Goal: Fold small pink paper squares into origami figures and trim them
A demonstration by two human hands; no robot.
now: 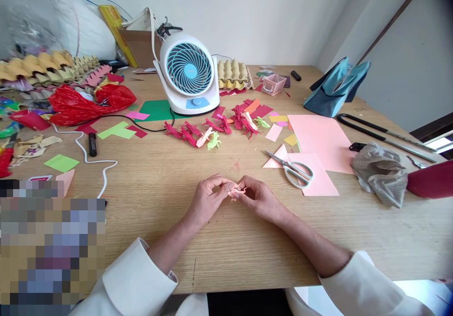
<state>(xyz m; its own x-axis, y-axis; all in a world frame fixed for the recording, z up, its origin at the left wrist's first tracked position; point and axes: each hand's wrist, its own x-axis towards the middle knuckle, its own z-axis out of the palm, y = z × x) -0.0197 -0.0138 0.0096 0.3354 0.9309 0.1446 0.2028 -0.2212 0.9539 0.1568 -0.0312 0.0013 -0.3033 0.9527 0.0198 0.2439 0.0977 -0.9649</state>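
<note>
Between my two hands is a small folded piece of pink paper (236, 193), partly hidden by the fingers. My left hand (212, 197) pinches it from the left with thumb and forefinger. From the other side my right hand (260, 198) pinches it too, just above the table. Beyond the hands lies a row of small folded paper figures (191, 134), mostly red, with a few pink and green ones among them. Scissors (295, 170) with white handles rest on pink paper sheets (320, 179) to the right of my right hand.
A white fan (191, 73) stands behind the figures. Left are a black marker (92, 145), a white cord (83, 153), a red plastic bag (92, 103) and egg trays (42, 66). Right are a blue bag (332, 89), a crumpled grey cloth (382, 172) and a dark red object (432, 179).
</note>
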